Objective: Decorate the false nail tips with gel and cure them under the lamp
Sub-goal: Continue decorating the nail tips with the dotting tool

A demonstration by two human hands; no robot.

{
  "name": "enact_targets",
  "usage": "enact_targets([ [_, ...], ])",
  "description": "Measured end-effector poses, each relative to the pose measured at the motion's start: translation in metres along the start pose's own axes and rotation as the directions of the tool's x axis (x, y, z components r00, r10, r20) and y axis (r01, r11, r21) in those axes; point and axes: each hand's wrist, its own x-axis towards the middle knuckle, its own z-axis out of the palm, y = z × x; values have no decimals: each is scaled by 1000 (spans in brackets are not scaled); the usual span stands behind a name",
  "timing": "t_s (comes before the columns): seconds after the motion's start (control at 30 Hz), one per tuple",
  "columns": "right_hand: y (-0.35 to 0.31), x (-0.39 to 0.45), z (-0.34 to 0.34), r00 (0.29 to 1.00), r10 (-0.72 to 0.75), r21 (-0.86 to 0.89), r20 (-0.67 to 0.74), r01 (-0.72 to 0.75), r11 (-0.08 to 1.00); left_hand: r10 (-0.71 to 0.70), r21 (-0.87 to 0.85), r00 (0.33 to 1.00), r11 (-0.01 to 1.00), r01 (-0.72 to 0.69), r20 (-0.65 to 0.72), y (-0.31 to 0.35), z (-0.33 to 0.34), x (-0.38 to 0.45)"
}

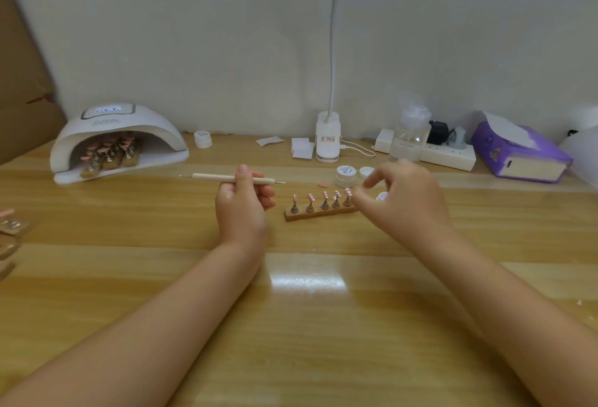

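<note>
Just slim wooden dotting tool (231, 178), grip (243, 199)

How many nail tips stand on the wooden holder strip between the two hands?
5 nail tips in one row on the wooden holder strip, left to right. The right hand covers the strip's right end, so more may be hidden.

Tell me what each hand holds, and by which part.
The left hand grips the slim beige double-ended dotting tool near the middle of its shaft. The right hand is blurred above the wooden nail-tip stand; whether it holds anything cannot be told.
</note>
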Motion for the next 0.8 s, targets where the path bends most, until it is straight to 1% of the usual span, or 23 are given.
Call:
enact_targets([
  [0.03,-11,-3,2,998,-56,23,17,56,998,7,10,1000,1000,-6,-20,0,0,0],
  [0.1,-31,-10,11,986,-130,40,108,126,991,16,18,999,1000,-15,-52,0,0,1],
  [0.17,-43,-15,22,966,-161,21,202,160,987,16,21,998,1000,-15,-64,0,0,2],
  [0.23,-48,-17,34,955,-152,-38,256,167,985,14,29,998,999,-12,-69,0,1,2],
  [0.37,-49,-15,53,966,-82,-117,245,113,987,14,39,998,999,-12,-62,-1,1,1],
  [0.43,-50,-16,60,965,-72,-130,251,108,986,12,36,998,999,-10,-56,-1,1,1],
  [0.6,-51,-17,67,965,-107,-92,237,132,987,8,34,999,999,-7,-50,-1,2,0],
  [0.8,-49,-16,66,964,-116,-49,238,131,990,20,33,999,999,-19,-37,-1,2,0],
])
